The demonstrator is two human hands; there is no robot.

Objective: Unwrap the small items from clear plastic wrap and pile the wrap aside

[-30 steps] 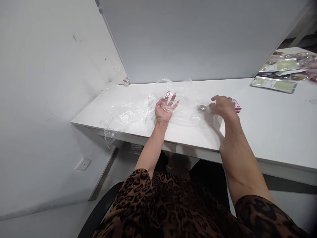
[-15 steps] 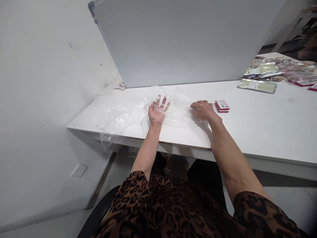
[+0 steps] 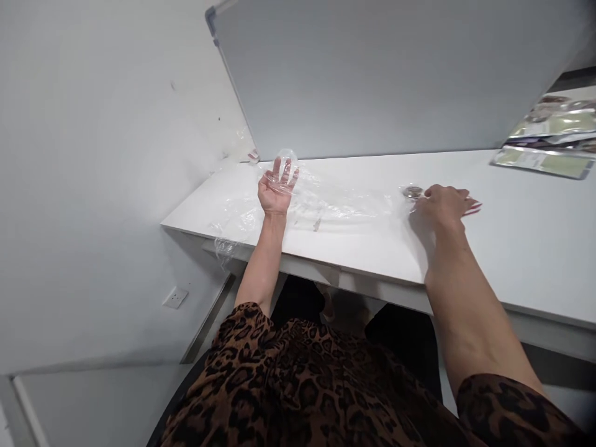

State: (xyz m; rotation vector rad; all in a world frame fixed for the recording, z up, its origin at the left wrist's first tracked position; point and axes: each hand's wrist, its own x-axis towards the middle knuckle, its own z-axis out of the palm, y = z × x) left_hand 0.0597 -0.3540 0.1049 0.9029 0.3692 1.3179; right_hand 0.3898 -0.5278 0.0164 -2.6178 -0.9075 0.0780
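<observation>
My left hand (image 3: 274,191) is palm up with its fingers spread, and clear plastic film (image 3: 344,202) lies across them. The film stretches rightward over the table, its left end hanging past the front edge. My right hand (image 3: 443,203) is palm down over small red-and-white boxes (image 3: 474,207), fingers spread from the thumb; only the boxes' right edges show. Whether the fingertips grip the boxes cannot be seen. Just left of my right thumb lies a small round, dark, shiny item (image 3: 412,192), apparently in or under the film.
The white table (image 3: 363,248) backs onto a grey-white board (image 3: 372,81). Shiny green packets (image 3: 542,160) lie at the back right. A white wall (image 3: 102,155) with a socket (image 3: 176,297) is at the left. A small red-and-white scrap (image 3: 253,156) sits by the board's lower corner.
My right hand has moved right, off the round item and over the red-and-white boxes. My left hand has moved left with the film over its fingers. The view has swung left.
</observation>
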